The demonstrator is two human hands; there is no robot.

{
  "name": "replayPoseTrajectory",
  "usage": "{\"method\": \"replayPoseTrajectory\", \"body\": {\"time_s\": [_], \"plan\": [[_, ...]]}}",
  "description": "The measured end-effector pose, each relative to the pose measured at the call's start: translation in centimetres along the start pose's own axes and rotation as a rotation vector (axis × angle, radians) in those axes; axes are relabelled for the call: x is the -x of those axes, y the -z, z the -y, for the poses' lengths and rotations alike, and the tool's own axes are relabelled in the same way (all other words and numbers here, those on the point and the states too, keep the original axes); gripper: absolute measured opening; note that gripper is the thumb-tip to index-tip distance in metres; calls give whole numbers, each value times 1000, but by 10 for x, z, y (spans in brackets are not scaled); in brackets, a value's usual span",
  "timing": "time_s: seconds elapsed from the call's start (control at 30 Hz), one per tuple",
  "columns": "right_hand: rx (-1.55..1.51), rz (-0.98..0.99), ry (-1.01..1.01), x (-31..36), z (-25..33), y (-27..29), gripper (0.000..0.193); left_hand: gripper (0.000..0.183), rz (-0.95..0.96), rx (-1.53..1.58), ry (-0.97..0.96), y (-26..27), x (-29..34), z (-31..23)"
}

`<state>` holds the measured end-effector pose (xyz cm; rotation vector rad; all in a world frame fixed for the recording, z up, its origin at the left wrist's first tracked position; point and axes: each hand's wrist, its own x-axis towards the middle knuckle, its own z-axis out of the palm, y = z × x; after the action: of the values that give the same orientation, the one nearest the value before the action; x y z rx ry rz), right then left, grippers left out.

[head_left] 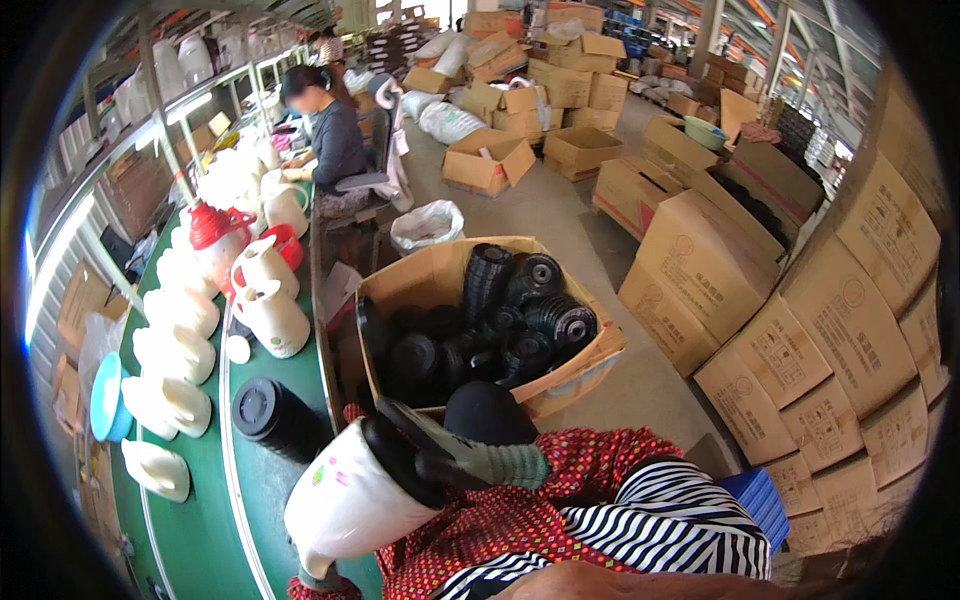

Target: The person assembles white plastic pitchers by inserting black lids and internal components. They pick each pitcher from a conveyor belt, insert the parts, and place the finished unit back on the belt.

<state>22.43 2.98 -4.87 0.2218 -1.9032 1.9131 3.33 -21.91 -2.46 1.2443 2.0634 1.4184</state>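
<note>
Right gloved fingers are clasped round black round plastic base | left hand mostly hidden, grip cannot be told | white floral-printed jug held tilted by green surface | base apparently being fitted; steady alignment called for

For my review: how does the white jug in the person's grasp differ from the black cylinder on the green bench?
Colour: the white jug carries a pink and green print, while the black cylinder looks plain.
Pose: the jug is tipped, whereas the cylinder stands on the green bench.
Contact: the jug is being held; no hand touches the cylinder.
Both have rounded bodies.
</note>
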Motion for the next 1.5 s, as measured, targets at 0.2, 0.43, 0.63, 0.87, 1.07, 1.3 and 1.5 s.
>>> {"method": "replayPoseTrajectory", "body": {"time_s": [0.2, 0.43, 0.63, 0.87, 1.07, 1.3, 1.5], "plan": [[758, 601, 376, -41, 86, 6, 108, 39, 4, 446, 195, -71, 16, 8], [584, 219, 416, -30, 52, 2, 81, 38, -153, 435, 149, -58, 17, 20], [-305, -252, 26, 1, -23, -10, 70, 38, -184, 365, 139, -24, 2, 38], [-324, -354, -115, 27, -65, 0, 64, 40, -53, -329, -25, 15, -43, -50], [504, 119, 190, -28, 5, -7, 86, 58, 71, -776, 126, -11, -59, -55], [742, 344, 96, -27, 25, 9, 91, 89, 207, -314, -165, 29, -30, -73], [934, 414, -22, -31, 43, 3, 79, 91, 374, -573, -143, -4, -24, -63]]}}
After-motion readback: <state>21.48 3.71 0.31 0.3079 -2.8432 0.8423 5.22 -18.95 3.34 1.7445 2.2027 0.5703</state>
